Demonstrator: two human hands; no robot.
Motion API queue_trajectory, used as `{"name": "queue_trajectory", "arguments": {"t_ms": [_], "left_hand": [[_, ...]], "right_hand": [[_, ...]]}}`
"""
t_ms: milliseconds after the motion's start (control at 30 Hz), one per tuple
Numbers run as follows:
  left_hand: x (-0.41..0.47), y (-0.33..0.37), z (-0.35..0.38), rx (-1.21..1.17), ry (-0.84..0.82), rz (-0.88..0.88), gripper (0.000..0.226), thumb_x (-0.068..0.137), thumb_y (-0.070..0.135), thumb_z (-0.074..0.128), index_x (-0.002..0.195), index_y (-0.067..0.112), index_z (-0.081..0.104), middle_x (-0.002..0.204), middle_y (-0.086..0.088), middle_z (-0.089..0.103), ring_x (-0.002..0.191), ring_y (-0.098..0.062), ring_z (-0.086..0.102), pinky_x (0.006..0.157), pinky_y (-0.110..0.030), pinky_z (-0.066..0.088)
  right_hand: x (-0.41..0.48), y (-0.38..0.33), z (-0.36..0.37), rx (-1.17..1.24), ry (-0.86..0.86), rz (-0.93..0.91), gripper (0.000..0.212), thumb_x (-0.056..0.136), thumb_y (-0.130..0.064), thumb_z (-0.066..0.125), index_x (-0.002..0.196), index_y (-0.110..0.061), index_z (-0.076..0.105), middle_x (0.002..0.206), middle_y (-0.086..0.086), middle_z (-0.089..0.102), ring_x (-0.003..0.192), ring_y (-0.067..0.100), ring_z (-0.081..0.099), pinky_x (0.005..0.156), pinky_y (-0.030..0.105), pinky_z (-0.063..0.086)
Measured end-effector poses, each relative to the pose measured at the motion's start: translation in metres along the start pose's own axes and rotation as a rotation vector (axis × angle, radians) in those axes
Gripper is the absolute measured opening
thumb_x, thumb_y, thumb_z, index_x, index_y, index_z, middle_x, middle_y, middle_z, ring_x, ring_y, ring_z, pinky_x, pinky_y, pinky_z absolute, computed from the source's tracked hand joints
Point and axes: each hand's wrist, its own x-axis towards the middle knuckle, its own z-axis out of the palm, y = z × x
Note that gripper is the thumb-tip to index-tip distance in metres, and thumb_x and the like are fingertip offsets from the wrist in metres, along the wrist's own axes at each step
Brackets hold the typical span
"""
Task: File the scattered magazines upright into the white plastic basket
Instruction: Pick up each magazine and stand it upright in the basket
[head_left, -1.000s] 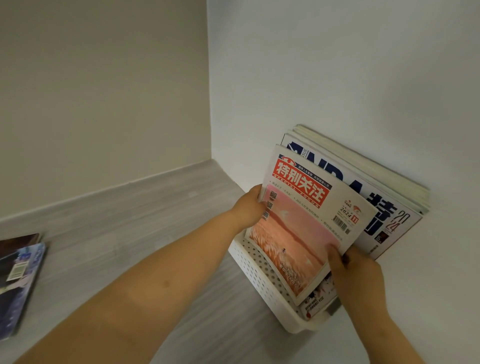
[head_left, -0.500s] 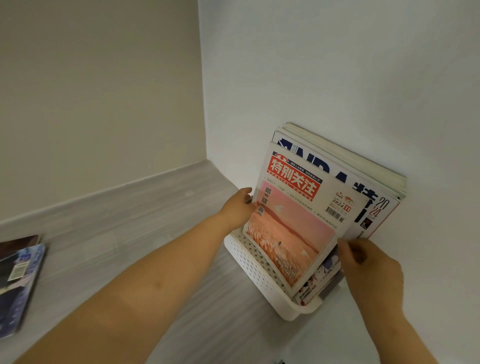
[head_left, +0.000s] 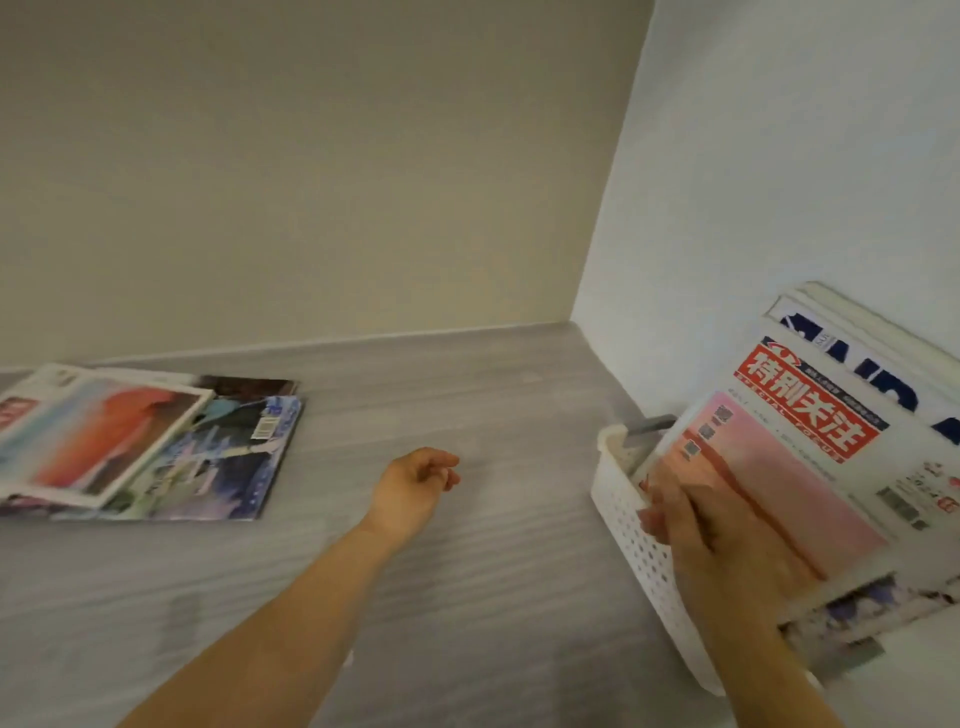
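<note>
- Since half a second ago, the left hand (head_left: 415, 488) has let go of the pink magazine (head_left: 789, 467) and swung out over the grey surface (head_left: 493, 597). The head has turned left too, bringing a loose pile (head_left: 130, 447) into view.
- The left hand is released, with fingers loosely curled and nothing in them. It hangs about midway between the pile on its left and the basket (head_left: 631, 540) on its right. It is probably heading for the next magazine.
- The right hand (head_left: 696, 525) lies with straight fingers flat against the pink magazine's lower cover. It presses rather than grasps, though blur hides the thumb. It is likely steadying the magazine so it does not tip forward.
- The task's filed magazines stand in the basket, under and just beyond the right hand. They lean back against the white wall (head_left: 779, 156), which props them up.
- Count in the basket: at least four. The pink magazine is in front, a blue-lettered one (head_left: 883, 384) is behind it, and pale edges show at the back. A smaller cover shows low down, near the right wrist. The back ones blur together.
- Count in the pile, far left of the left hand: at least three, lying flat and overlapping. These are not yet filed.
- One basket and two hands are visible.
</note>
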Motion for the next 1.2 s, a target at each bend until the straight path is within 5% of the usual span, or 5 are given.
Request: {"name": "queue_trajectory", "arguments": {"t_ms": [200,300,500,800,1200], "left_hand": [[-0.009,-0.069,-0.114,0.202,0.316,-0.155,0.026,0.085,-0.006,0.045,0.103,-0.005,0.064,0.116,-0.024,0.063,0.11,-0.035,0.057,0.09,-0.029,0.04],[-0.021,-0.102,-0.171,0.319,0.409,-0.227,0.03,0.083,-0.005,0.048,0.109,-0.002,0.063,0.123,-0.023,0.059,0.114,-0.035,0.054,0.095,-0.033,0.039],[-0.033,-0.146,-0.237,0.427,0.446,-0.309,0.046,0.082,-0.001,0.051,0.127,0.006,0.049,0.141,-0.015,0.042,0.126,-0.031,0.043,0.104,-0.035,0.034],[0.013,-0.15,-0.299,-0.365,0.864,-0.524,0.048,0.088,0.01,0.052,0.132,0.004,0.036,0.131,-0.02,0.051,0.117,-0.034,0.049,0.098,-0.038,0.038],[0.055,-0.167,-0.355,-0.183,0.796,-0.755,0.045,0.081,0.03,0.062,0.115,0.002,0.053,0.115,-0.019,0.059,0.083,-0.026,0.048,0.075,-0.034,0.04]], "right_hand": [[-0.007,-0.019,0.121,-0.131,-0.388,-0.084,0.011,0.084,-0.01,0.056,0.082,-0.009,0.067,0.074,0.003,0.067,0.075,0.021,0.062,0.065,0.014,0.039],[-0.016,-0.037,0.187,-0.202,-0.495,-0.185,0.016,0.082,-0.004,0.056,0.093,-0.004,0.067,0.098,0.014,0.07,0.097,0.027,0.061,0.085,0.03,0.043],[-0.031,-0.07,0.305,-0.32,-0.792,-0.464,0.041,0.087,-0.023,0.049,0.126,-0.011,0.045,0.138,0.008,0.045,0.129,0.018,0.036,0.106,0.024,0.024],[-0.042,-0.086,0.395,-0.636,-1.01,-0.722,0.063,0.09,-0.052,0.019,0.142,-0.021,0.004,0.155,0.004,-0.007,0.141,0.018,-0.013,0.112,0.035,-0.011],[-0.043,-0.084,0.396,-0.723,-1.047,-0.717,0.064,0.09,-0.054,0.017,0.14,-0.024,-0.01,0.153,0.002,-0.016,0.131,0.015,-0.028,0.107,0.032,-0.018]]}}
